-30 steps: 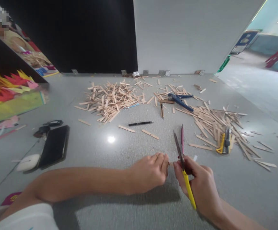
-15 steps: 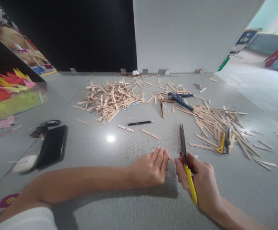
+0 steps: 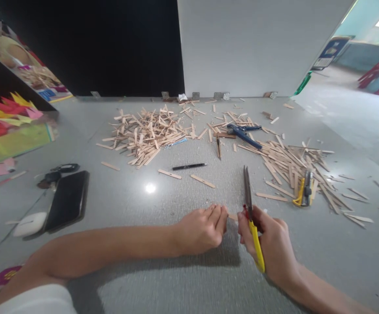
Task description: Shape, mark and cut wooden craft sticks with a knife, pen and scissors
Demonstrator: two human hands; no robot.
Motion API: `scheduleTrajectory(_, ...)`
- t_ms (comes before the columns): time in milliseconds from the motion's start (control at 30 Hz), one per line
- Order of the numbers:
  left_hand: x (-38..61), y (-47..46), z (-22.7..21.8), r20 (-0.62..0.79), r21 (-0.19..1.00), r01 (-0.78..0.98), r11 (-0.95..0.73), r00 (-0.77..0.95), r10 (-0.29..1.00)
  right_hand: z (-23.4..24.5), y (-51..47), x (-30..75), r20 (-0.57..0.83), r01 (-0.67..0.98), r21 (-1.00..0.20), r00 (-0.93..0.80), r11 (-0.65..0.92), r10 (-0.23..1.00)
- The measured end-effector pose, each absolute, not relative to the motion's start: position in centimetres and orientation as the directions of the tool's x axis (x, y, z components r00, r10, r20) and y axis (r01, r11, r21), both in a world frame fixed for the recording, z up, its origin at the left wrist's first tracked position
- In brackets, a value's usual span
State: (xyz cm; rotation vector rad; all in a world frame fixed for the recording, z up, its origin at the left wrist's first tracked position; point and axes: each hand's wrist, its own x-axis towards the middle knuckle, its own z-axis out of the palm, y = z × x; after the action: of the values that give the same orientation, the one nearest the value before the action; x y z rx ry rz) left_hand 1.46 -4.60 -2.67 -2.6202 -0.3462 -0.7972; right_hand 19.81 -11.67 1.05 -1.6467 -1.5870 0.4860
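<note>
right hand (image 3: 271, 246) gripping yellow-handled scissors (image 3: 250, 211), blades closed, pointing away, left hand (image 3: 205, 229) pinching a small stick (image 3: 232, 216)

Layout on the floor (image 3: 183, 288): left hand (image 3: 202, 229) and right hand (image 3: 271, 246) lie nearest the viewer, side by side, a small stick piece (image 3: 232, 216) between them. The scissors (image 3: 250, 209) rise from the right hand, pointing away. Beyond lie two loose sticks (image 3: 202, 181) and a pen (image 3: 189, 166); behind these, the left stick pile (image 3: 143, 133). The right stick pile (image 3: 290, 163) carries a cutter (image 3: 302, 194). A phone (image 3: 67, 200) lies far left.
</note>
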Motion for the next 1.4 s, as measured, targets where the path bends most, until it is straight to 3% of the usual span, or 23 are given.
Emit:
scheduleTrajectory(233,1.4,-4.8,-2.3,0.506,-0.17,0.32,-0.932,0.84,0.196,0.9,-11.7,19.6,0.305,0.692,-0.705,0.099,0.154,0.947)
scheduleTrajectory(400,1.0,-4.4,-2.2,0.373,0.105,0.305,-0.947,0.87,0.322,0.8,-12.2,19.7,0.361,0.72,-0.669,0.096,0.186,0.927)
scheduleTrajectory(600,0.9,-3.5,-1.4,0.343,0.415,0.306,-0.857,0.82,0.459,1.7,-11.5,19.9,0.225,0.626,-0.778,0.187,0.06,0.956)
scheduleTrajectory(800,0.9,-3.4,-0.5,0.448,0.406,0.244,-0.881,0.787,0.424,1.6,-11.3,19.9,0.217,0.573,-0.819,0.24,0.043,0.946)
scheduleTrajectory(1033,0.7,-3.9,-1.1,0.353,0.438,0.275,-0.856,0.823,0.445,1.5,-11.4,19.7,0.274,0.597,-0.794,0.178,0.117,0.945)
scheduleTrajectory(1267,0.3,-4.5,-1.9,0.319,0.346,0.284,-0.894,0.861,0.397,1.4,-11.7,19.5,0.343,0.65,-0.74,0.143,0.173,0.928)
scheduleTrajectory(1333,0.3,-4.3,-1.5,0.315,0.39,0.297,-0.872,0.846,0.43,1.5,-11.6,19.5,0.308,0.626,-0.766,0.156,0.147,0.939)
scheduleTrajectory(1400,0.5,-4.1,-0.7,0.27,0.513,0.338,-0.789,0.809,0.522,1.5,-11.5,19.7,0.251,0.58,-0.808,0.177,0.105,0.952)
